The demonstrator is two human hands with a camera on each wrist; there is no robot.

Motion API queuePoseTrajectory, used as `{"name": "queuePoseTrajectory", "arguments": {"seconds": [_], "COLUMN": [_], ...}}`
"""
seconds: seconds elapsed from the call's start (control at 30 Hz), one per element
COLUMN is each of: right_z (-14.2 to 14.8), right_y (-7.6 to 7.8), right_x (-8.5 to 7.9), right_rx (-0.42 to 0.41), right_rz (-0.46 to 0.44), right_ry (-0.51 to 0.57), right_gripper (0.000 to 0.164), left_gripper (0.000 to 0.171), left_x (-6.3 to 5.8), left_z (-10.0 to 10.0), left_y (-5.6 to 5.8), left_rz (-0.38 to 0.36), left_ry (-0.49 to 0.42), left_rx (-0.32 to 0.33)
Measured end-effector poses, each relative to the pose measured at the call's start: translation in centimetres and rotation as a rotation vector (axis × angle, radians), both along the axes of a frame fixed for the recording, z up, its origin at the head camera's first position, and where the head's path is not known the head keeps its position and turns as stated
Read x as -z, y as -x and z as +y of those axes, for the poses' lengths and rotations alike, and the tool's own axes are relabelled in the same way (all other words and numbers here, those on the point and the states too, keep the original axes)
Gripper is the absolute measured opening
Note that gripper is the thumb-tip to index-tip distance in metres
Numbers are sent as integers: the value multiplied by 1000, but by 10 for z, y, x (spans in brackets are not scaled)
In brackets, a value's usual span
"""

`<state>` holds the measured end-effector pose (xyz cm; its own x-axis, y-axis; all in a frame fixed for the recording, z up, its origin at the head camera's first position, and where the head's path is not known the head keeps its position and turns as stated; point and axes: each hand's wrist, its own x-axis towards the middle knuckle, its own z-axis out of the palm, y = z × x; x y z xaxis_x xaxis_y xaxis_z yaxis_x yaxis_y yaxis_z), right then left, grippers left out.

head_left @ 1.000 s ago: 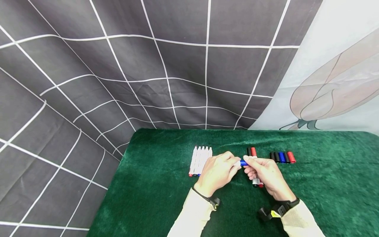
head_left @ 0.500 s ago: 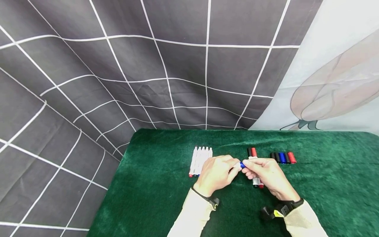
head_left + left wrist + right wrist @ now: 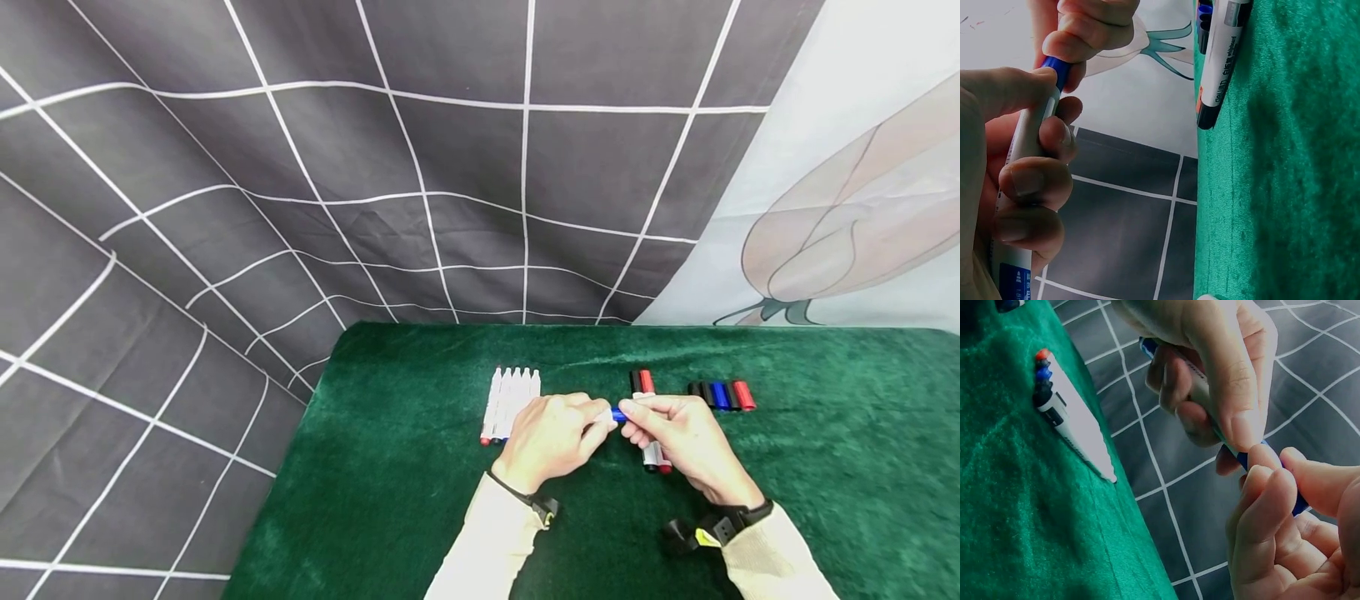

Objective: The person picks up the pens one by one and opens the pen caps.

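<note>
My left hand (image 3: 553, 435) wraps its fingers round the white barrel of a whiteboard marker (image 3: 1030, 128), its thumb laid along the barrel near the blue end. With thumb and fingertips, my right hand (image 3: 678, 433) pinches the marker's blue cap (image 3: 1300, 505); the two hands meet there, above the green cloth. Most of the cap is hidden by fingers. Just left of my left hand lies a row of uncapped white markers (image 3: 513, 398), tips pointing away. Partly under my right hand are two capped markers (image 3: 651, 446), one black and one red.
Loose caps (image 3: 722, 395) in black, blue and red stand in a row right of my right hand. The green cloth (image 3: 390, 467) covers the table, whose far edge meets a grey grid curtain (image 3: 465, 233).
My right hand has shifted slightly toward my left hand along the marker, and less of the blue cap shows between them. The head view has tilted a little. Other markers and caps stay put.
</note>
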<state>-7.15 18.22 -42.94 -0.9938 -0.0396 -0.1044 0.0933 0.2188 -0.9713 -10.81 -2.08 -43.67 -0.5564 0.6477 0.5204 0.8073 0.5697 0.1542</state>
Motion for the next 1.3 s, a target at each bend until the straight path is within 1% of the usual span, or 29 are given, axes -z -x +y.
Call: {"name": "queuePoseTrajectory", "arguments": {"seconds": [0.23,0.43,0.6,0.73,1.1,1.2,1.23,1.3], "right_z": [-1,-2,-3,-3,-5,-4,-2,2], "right_y": [-1,0,0,-1,-2,-2,-2,-3], "right_x": [2,5,5,4,4,5,5,4], "right_rx": [-12,-34,-42,-47,-54,-74,-73,-42], "right_rz": [67,137,166,186,275,294,303,328], "right_ry": [-28,-32,-41,-51,-85,-78,-92,-152], "right_gripper": [35,29,26,23,15,14,15,14], "left_gripper": [29,30,31,28,29,30,30,29], "left_x": [0,-1,-2,-3,-5,-5,-5,-6], "left_z": [-2,-4,-6,-7,-8,-9,-10,-14], "left_y": [2,3,3,3,5,5,6,6], "left_rz": [-31,-54,-69,-88,-114,-122,-138,-159], "left_ry": [2,-17,-25,-34,-37,-34,-41,-66], "left_rx": [28,33,41,62,84,87,89,74]}}
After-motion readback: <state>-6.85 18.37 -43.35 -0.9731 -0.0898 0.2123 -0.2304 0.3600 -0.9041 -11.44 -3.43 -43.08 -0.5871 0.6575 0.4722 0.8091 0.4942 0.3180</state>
